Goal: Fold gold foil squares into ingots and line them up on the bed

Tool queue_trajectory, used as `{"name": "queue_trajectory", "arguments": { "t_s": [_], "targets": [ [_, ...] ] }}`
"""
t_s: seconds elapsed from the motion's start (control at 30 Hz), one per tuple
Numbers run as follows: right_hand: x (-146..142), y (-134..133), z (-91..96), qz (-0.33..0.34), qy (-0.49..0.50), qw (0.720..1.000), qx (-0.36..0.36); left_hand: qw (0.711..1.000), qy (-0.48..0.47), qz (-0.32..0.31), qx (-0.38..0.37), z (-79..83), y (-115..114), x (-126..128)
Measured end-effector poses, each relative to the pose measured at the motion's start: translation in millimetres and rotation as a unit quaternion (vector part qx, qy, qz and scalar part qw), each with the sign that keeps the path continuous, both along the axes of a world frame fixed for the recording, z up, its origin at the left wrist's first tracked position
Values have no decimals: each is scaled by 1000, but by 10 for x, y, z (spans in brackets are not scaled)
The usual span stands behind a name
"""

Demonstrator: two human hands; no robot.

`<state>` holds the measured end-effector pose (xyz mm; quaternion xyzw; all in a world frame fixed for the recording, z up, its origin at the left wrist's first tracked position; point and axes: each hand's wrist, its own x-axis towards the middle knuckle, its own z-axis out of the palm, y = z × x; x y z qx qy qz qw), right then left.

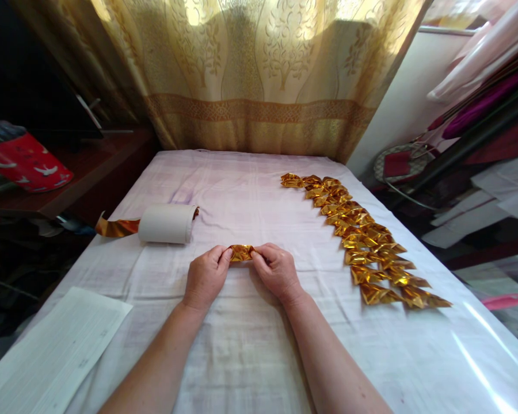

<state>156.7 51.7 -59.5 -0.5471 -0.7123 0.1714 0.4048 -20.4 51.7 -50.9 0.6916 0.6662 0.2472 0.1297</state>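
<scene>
Between my two hands, low over the middle of the white cloth, is a small folded piece of shiny gold foil paper (242, 253). My left hand (207, 274) pinches its left end between thumb and fingers. The right end is pinched the same way by my right hand (276, 270). To the right lie several folded gold foil pieces (354, 227), set out in two slanting columns. Beyond my left hand, a white cylinder (166, 224) rests on its side, with a strip of gold foil (118, 227) sticking out of its left end.
A pale printed sheet (54, 353) lies at the front left of the cloth-covered surface (242, 190). A dark wooden cabinet (125, 158) with a red container (30, 164) stands at left. Gold curtains (259, 69) hang behind; clothes (501, 190) hang on the right.
</scene>
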Motion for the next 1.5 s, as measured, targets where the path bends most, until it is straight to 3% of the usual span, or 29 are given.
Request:
{"name": "queue_trajectory", "arguments": {
  "t_s": [0.6,0.97,1.2,1.5],
  "targets": [
    [-20,-2,-11,11,-15,1000,-6,1000,-17,-8,-3,-15,3,-5],
    [13,4,35,-41,56,998,4,999,-32,-6,12,-10,-8,-3],
    [91,36,15,-45,13,999,12,992,-127,-16,8,11,-3,15],
    [227,76,29,-173,-56,983,37,984,-180,-6,-10,-23,16,-4]
  ]
}}
